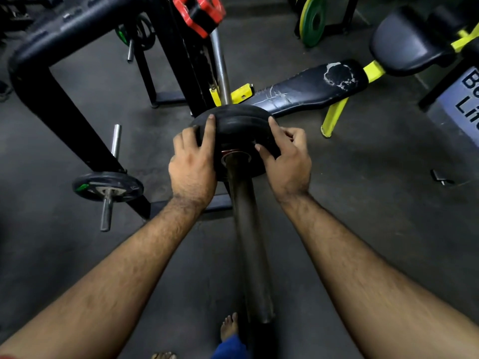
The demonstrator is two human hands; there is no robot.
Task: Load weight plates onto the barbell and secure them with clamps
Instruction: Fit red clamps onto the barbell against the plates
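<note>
A barbell sleeve (248,244) runs from the bottom centre up to two black weight plates (237,125) stacked side by side on it. My left hand (193,161) grips the left rim of the near plate, fingers over its edge. My right hand (285,156) holds the right rim, thumb on the plate face near the hub. Beyond the plates the bar's thin shaft (223,73) continues up to a red and black clamp (198,12) at the top.
A black rack frame (51,81) stands at left with a small plate on a peg (107,186). A worn black bench (311,86) with yellow legs lies at right. Green and yellow plates (312,22) lean at the back. My bare foot (229,326) is beside the sleeve's end.
</note>
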